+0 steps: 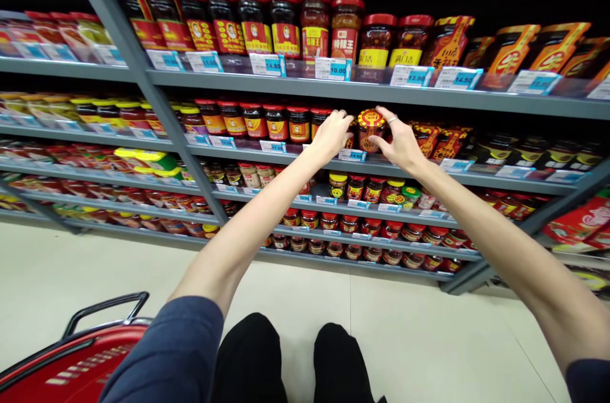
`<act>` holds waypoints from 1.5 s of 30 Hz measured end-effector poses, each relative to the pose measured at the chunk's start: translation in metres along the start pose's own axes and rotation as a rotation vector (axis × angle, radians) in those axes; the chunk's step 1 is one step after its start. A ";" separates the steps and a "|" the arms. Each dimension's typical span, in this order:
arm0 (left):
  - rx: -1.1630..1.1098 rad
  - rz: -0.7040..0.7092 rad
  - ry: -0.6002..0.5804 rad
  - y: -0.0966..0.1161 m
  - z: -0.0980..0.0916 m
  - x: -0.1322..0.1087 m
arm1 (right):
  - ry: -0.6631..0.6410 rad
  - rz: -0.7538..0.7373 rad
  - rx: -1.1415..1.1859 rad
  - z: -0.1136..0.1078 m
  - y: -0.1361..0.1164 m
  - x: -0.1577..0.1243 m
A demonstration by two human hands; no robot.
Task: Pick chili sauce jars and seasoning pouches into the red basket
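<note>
On the second shelf from the top, a chili sauce jar with a red and yellow patterned lid stands tilted a little toward me at the shelf's front. My right hand grips it from the right, fingers over the far side of the lid and thumb on its front. Just to the left, my left hand has its fingers bent together over a neighbouring sauce jar, which is mostly hidden. Dark sauce jars with red lids line up left of this hand. Similar patterned jars stand right of my right hand.
Taller sauce jars fill the top shelf, behind price tags along its edge. Lower shelves hold small jars. A grey upright divides the shelving. A red shopping basket with a black handle is at lower left.
</note>
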State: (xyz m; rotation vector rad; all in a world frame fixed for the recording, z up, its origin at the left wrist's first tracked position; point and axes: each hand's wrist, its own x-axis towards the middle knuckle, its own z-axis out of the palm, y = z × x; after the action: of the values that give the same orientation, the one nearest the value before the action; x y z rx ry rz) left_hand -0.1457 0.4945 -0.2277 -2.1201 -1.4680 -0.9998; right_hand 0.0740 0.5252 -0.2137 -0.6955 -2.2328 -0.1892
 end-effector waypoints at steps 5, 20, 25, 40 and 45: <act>0.001 0.007 0.011 -0.001 0.002 -0.001 | -0.053 -0.004 -0.052 0.000 0.002 0.002; -0.047 0.052 0.022 -0.012 0.004 0.006 | -0.175 0.075 -0.202 -0.020 0.039 0.027; 0.009 0.082 0.014 -0.016 0.002 0.013 | -0.255 0.125 -0.231 -0.035 0.050 0.028; -0.092 0.125 -0.041 0.007 0.024 0.039 | -0.372 0.074 -0.225 -0.052 0.059 0.022; -0.097 0.129 -0.009 0.007 0.026 0.039 | -0.412 0.094 -0.228 -0.060 0.056 0.022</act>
State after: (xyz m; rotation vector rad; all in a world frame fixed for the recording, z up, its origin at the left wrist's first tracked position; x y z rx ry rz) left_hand -0.1227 0.5343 -0.2169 -2.2581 -1.2923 -1.0342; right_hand 0.1299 0.5613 -0.1609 -1.0385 -2.5865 -0.2766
